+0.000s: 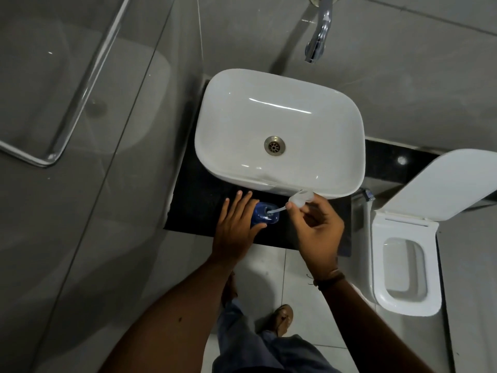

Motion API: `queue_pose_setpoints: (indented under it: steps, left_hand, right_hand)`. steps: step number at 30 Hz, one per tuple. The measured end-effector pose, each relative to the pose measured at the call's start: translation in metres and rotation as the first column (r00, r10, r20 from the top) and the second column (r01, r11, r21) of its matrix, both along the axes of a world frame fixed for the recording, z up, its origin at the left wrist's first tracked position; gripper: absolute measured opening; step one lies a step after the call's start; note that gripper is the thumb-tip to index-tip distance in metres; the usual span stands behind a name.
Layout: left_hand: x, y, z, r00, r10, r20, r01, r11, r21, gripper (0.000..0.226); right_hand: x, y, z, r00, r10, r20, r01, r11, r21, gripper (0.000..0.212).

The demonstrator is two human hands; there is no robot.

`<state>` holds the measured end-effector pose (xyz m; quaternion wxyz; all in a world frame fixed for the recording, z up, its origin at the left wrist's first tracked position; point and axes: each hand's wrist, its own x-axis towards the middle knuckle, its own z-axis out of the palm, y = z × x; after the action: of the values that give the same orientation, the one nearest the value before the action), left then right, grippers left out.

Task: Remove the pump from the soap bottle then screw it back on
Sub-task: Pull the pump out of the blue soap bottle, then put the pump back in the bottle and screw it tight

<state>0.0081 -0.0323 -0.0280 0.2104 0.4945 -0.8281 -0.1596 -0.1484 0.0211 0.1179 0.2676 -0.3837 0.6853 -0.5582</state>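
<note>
A blue soap bottle (265, 215) stands upright on the black counter (199, 203), just in front of the white basin. My left hand (236, 227) wraps its left side, fingers spread and thumb under its near edge. A clear white pump (301, 197) is lifted off the neck and tilted to the right. Its thin dip tube (277, 210) still runs down into the bottle's open mouth. My right hand (314, 227) pinches the pump head between thumb and fingers, right of the bottle.
The white basin (279, 130) fills the counter behind the bottle, under a chrome wall tap (320, 30). A toilet (403, 267) with raised lid stands to the right. A glass shower screen with a chrome rail (80, 84) is at left. My legs and sandal show below.
</note>
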Motion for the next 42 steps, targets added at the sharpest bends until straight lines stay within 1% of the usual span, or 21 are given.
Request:
queue_pose_setpoints:
  steps: [3,6,8,10,13,17,19,23,27,31,35,37,39,42]
  left_hand:
    - [0.0,0.0,0.0,1.0,-0.007,0.0,0.007,1.0,-0.005,0.073]
    - [0.0,-0.001,-0.002,1.0,-0.012,-0.014,0.011,1.0,-0.013,0.075]
    - [0.0,-0.001,-0.004,1.0,-0.016,-0.018,0.015,1.0,-0.02,0.074]
    - [0.001,-0.001,-0.005,1.0,-0.021,-0.013,0.021,0.999,-0.027,0.074]
    - [0.001,-0.002,-0.006,1.0,-0.022,-0.014,0.021,0.999,-0.039,0.074]
    - [0.0,-0.002,-0.006,1.0,-0.016,-0.021,0.015,0.999,-0.051,0.075]
    - [0.0,-0.001,-0.007,1.0,-0.018,-0.02,0.017,0.999,-0.048,0.074]
    - [0.0,-0.001,-0.006,1.0,-0.016,-0.025,0.014,0.999,-0.042,0.074]
    - [0.001,0.0,-0.005,0.999,-0.014,-0.052,0.012,0.998,-0.054,0.07]
    - [0.0,0.0,-0.006,0.999,-0.013,-0.048,0.011,0.999,-0.046,0.07]
    - [0.0,0.0,-0.006,0.999,-0.02,-0.039,0.018,0.999,-0.04,0.069]
    - [0.001,0.0,-0.006,0.999,-0.02,-0.042,0.018,0.999,-0.035,0.07]
    - [0.001,0.0,-0.005,0.998,-0.018,-0.053,0.016,0.999,-0.032,0.071]
    - [0.0,0.001,-0.005,0.998,-0.012,-0.065,0.01,0.999,-0.032,0.072]
  right_hand:
    - [0.0,-0.002,-0.01,0.998,0.059,-0.029,-0.057,0.997,0.047,0.027]
    - [0.0,-0.007,-0.023,0.979,0.18,-0.096,-0.167,0.977,0.134,0.031]
    - [-0.001,-0.011,-0.035,0.941,0.279,-0.19,-0.238,0.948,0.212,0.036]
    - [-0.004,-0.015,-0.048,0.885,0.37,-0.283,-0.294,0.915,0.278,0.032]
    - [-0.007,-0.019,-0.059,0.845,0.422,-0.329,-0.311,0.888,0.339,0.024]
    - [-0.012,-0.022,-0.064,0.829,0.446,-0.337,-0.309,0.868,0.388,0.023]
    - [-0.012,-0.022,-0.067,0.844,0.434,-0.315,-0.308,0.873,0.378,0.023]
    - [-0.008,-0.017,-0.074,0.905,0.367,-0.215,-0.291,0.904,0.314,0.024]
    - [0.0,-0.015,-0.078,0.967,0.232,-0.102,-0.197,0.941,0.275,0.025]
    - [0.005,-0.013,-0.077,0.962,0.202,-0.185,-0.15,0.953,0.264,0.03]
    - [0.003,-0.014,-0.077,0.948,0.236,-0.215,-0.164,0.938,0.306,0.03]
    - [0.003,-0.014,-0.077,0.957,0.223,-0.183,-0.163,0.942,0.295,0.031]
    - [0.006,-0.013,-0.073,0.974,0.194,-0.12,-0.155,0.949,0.274,0.034]
    - [0.009,-0.014,-0.069,0.992,0.11,-0.067,-0.089,0.96,0.264,0.042]
